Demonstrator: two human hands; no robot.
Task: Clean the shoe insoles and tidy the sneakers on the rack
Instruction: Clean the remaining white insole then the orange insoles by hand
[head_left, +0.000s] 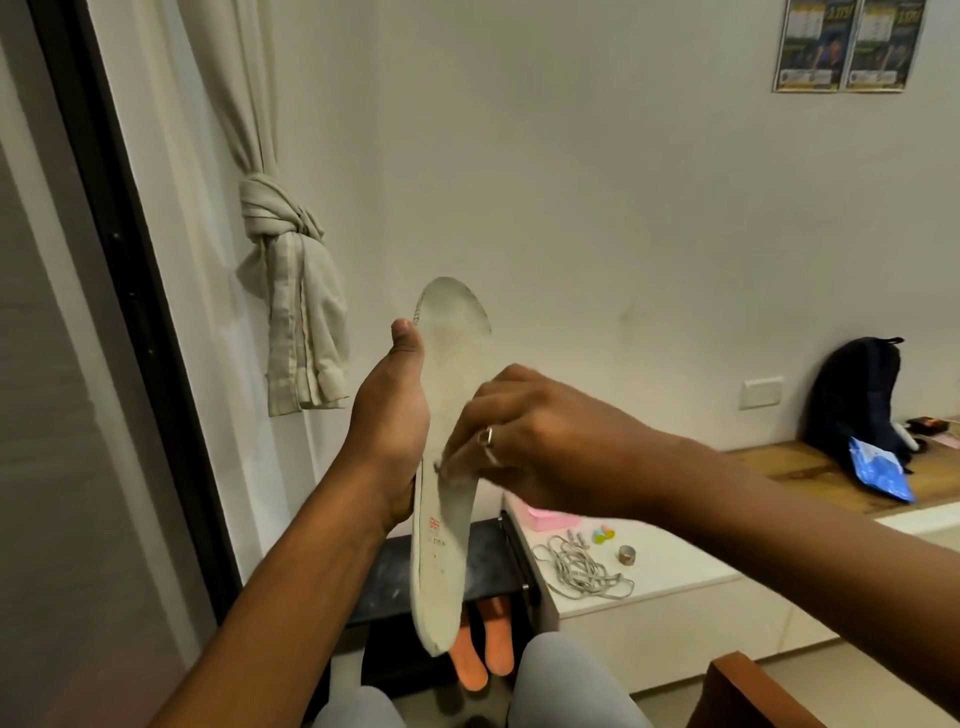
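Step in hand, by the look of it: rubbing dirt off a long off-white foam insole (451, 338), held upright at centre frame, toe end up, heel end hanging toward the bottom of the frame. Gripped along its left edge by the left hand (387, 415), thumb lying up the rim near the toe, palm against the side, fingers wrapped out of sight behind. Met from the right side of the frame by the right hand (524, 431), wearing a silver ring (488, 436), fingers curled down onto the printed face about midway along. Motion blur there, plus something pale at the fingertips, so cannot tell whether pinching a small wipe or scratching with bare nails.

To do it well: brace the foam from behind with the left fingers, directly opposite the spot being worked, to avoid folding it. Rub in short strokes from toe toward heel with light pressure; probably soft and easily creased. Shift the left grip lower before reaching the unsupported heel. Go gently over the small red logo near the heel, likely to wear off.

Below the heel, at lower centre: a pair of orange insoles (483, 649) side by side under the top board of a black shoe rack (384, 577), apparently waiting. Just right of that, on a white ledge (675, 566), a tangle of grey laces (582, 566). No sneakers in view, so tidying probably not yet begun.
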